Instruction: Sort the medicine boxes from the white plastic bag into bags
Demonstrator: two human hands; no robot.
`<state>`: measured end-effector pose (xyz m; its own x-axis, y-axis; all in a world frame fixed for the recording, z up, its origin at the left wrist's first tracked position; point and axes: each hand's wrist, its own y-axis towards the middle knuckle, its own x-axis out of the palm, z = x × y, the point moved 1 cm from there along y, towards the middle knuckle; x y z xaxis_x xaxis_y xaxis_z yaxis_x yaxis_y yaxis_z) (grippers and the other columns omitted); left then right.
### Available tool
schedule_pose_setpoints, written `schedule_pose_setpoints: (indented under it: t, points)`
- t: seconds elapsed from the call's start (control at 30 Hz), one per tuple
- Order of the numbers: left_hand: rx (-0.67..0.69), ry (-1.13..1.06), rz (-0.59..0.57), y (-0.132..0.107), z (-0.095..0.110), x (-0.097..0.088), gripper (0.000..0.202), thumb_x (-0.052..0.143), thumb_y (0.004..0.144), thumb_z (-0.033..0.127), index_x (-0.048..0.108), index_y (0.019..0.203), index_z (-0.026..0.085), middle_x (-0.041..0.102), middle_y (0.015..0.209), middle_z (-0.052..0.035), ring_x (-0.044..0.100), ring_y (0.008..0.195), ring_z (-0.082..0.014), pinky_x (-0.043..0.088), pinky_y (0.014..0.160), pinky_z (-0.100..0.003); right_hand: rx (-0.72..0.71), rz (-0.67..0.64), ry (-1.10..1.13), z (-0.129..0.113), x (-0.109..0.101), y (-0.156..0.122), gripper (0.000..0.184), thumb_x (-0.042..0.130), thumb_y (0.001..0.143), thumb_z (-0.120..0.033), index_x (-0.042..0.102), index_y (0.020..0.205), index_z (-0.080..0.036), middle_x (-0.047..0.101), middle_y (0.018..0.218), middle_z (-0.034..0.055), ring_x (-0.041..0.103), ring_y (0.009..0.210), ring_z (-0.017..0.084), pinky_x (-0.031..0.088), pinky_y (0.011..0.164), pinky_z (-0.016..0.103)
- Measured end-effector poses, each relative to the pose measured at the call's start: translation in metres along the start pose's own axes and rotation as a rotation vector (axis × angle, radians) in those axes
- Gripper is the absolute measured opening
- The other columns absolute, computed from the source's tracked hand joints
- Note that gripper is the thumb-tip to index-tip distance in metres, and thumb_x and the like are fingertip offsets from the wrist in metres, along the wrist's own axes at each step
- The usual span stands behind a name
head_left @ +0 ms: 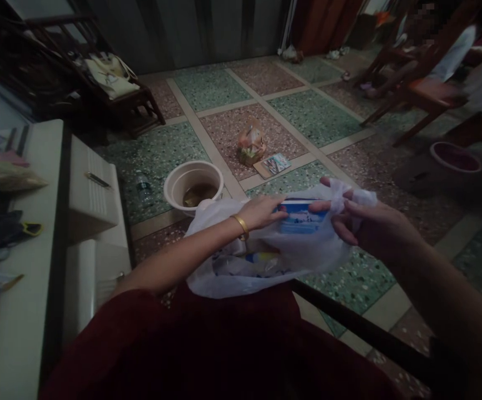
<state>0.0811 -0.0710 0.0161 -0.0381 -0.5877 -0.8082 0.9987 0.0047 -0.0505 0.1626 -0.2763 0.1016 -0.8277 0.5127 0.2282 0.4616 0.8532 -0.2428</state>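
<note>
Both hands on a blue packet at the mouth of a white bag.

The left hand (261, 212) has a closed grip on one end of the packet (301, 216); the right hand (361, 225) pinches the other end along with the rim of the bag (266, 261), which rests on the person's lap. Beyond the bag, on the floor, stands a basin (193, 186), a bottle (143, 189) just left of it. A table (24, 311) lies well left of the bag.

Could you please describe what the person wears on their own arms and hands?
Both forearms are bare, with no sleeves or gloves. The left hand has a thin gold-coloured bangle at the wrist. The right hand shows no ring, watch or bracelet.
</note>
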Motion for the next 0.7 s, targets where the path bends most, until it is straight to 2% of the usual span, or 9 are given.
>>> schedule_pose_setpoints:
  t: [0.1,0.2,0.23,0.3,0.37,0.4,0.47,0.53,0.7]
  points:
    - [-0.061,0.012,0.111,-0.009,-0.005,-0.015,0.051,0.041,0.096,0.043,0.045,0.138,0.014,0.056,0.131,-0.0142,0.054,0.119,-0.0241,0.041,0.102,-0.036,-0.041,0.082,0.036,-0.003,-0.005,-0.001,0.059,0.069,0.081,-0.037,0.044,0.134,-0.027,0.065,0.101,0.0043,0.046,0.044,0.008,0.03,0.04,0.019]
    - [-0.231,0.04,0.247,-0.014,-0.025,-0.031,0.047,0.036,0.097,0.04,0.05,0.132,0.012,0.058,0.128,-0.0142,0.055,0.118,-0.0227,0.04,0.102,-0.033,-0.073,0.13,0.038,-0.008,-0.006,-0.002,0.058,0.073,0.077,-0.037,0.05,0.129,-0.027,0.066,0.099,0.0038,0.044,0.043,0.008,0.028,0.04,0.02]
    - [-0.304,0.057,0.214,-0.014,-0.034,-0.032,0.049,0.037,0.095,0.042,0.051,0.131,0.011,0.06,0.125,-0.0153,0.057,0.115,-0.0239,0.041,0.099,-0.033,-0.078,0.14,0.037,-0.009,-0.005,-0.003,0.058,0.074,0.076,-0.037,0.051,0.129,-0.027,0.066,0.099,0.0041,0.044,0.042,0.008,0.028,0.04,0.02]
    - [-0.411,0.047,0.014,-0.014,-0.051,-0.025,0.056,0.043,0.09,0.052,0.057,0.124,0.01,0.064,0.117,-0.0162,0.06,0.107,-0.0259,0.045,0.091,-0.031,-0.088,0.167,0.048,-0.01,-0.002,-0.002,0.059,0.075,0.073,-0.038,0.052,0.127,-0.027,0.066,0.099,0.0041,0.042,0.042,0.008,0.029,0.04,0.021]
    - [-0.434,-0.04,-0.215,-0.014,-0.062,-0.011,0.055,0.05,0.082,0.059,0.066,0.105,0.012,0.069,0.103,-0.0122,0.063,0.093,-0.0236,0.047,0.079,-0.027,-0.095,0.193,0.064,-0.009,0.0,-0.001,0.06,0.077,0.071,-0.038,0.052,0.126,-0.027,0.066,0.098,0.0038,0.041,0.042,0.007,0.029,0.041,0.02]
    - [-0.419,-0.111,-0.26,-0.015,-0.065,-0.004,0.049,0.054,0.078,0.058,0.068,0.094,0.014,0.07,0.093,-0.0086,0.063,0.085,-0.0208,0.047,0.073,-0.025,-0.098,0.199,0.07,-0.008,0.001,0.0,0.061,0.077,0.071,-0.038,0.052,0.126,-0.027,0.066,0.098,0.0041,0.04,0.042,0.007,0.029,0.041,0.02]
    - [-0.382,-0.271,-0.207,-0.016,-0.065,0.005,0.034,0.058,0.075,0.048,0.068,0.078,0.016,0.066,0.074,-0.0025,0.059,0.072,-0.0156,0.043,0.064,-0.021,-0.093,0.194,0.073,-0.006,0.001,0.001,0.061,0.076,0.072,-0.037,0.051,0.127,-0.027,0.066,0.101,0.005,0.04,0.043,0.007,0.029,0.041,0.02]
    - [-0.364,-0.378,-0.082,-0.018,-0.059,0.003,0.026,0.054,0.075,0.038,0.066,0.072,0.015,0.063,0.068,-0.0008,0.055,0.066,-0.0124,0.04,0.06,-0.02,-0.089,0.186,0.066,-0.004,-0.002,0.003,0.06,0.074,0.074,-0.036,0.049,0.128,-0.027,0.065,0.104,0.0057,0.041,0.044,0.006,0.029,0.041,0.02]
    - [-0.294,-0.862,0.133,-0.015,-0.031,-0.039,0.024,0.05,0.083,0.032,0.062,0.08,0.012,0.064,0.075,-0.0027,0.052,0.062,-0.0067,0.042,0.061,-0.019,-0.108,0.2,0.018,-0.006,-0.011,0.004,0.053,0.064,0.082,-0.032,0.045,0.132,-0.027,0.065,0.101,0.0054,0.044,0.045,0.007,0.031,0.042,0.02]
